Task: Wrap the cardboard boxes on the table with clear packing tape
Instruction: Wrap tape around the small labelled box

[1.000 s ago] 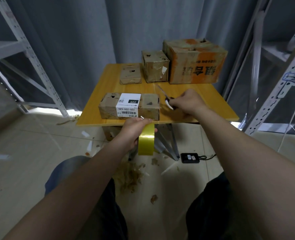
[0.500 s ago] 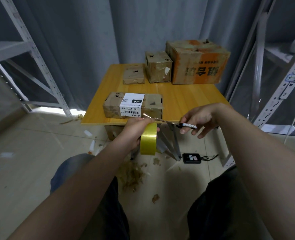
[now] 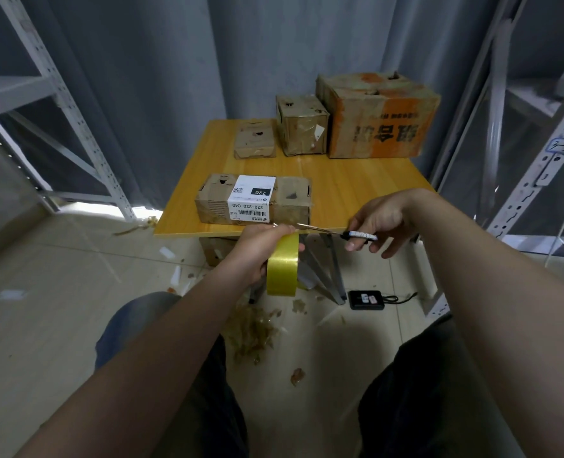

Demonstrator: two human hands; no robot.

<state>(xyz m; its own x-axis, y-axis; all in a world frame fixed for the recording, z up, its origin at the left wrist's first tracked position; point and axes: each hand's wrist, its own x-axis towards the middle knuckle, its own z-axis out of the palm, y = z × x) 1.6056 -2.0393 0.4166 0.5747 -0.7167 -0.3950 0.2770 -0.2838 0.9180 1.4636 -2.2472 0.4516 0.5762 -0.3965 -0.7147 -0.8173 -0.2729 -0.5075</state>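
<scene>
A long cardboard box (image 3: 287, 201) with a white label lies at the front edge of the yellow wooden table (image 3: 356, 183). My left hand (image 3: 257, 249) grips a yellowish roll of packing tape (image 3: 282, 266) just below that edge. My right hand (image 3: 378, 223) holds scissors (image 3: 346, 233) by the handle, their blades pointing left and reaching the top of the roll by my left fingers. Three more boxes stand at the back: a small flat box (image 3: 254, 140), a cube-shaped box (image 3: 302, 125) and a large orange-printed box (image 3: 378, 115).
Metal shelf frames stand at left (image 3: 62, 104) and right (image 3: 538, 153). Grey curtains hang behind the table. On the floor lie crumpled tape scraps (image 3: 254, 332) and a black device with a cable (image 3: 366, 299) by the table legs. My knees fill the bottom.
My right hand lifted the scissors off the table and brought them down and left to the tape roll. My left hand kept the roll below the table edge.
</scene>
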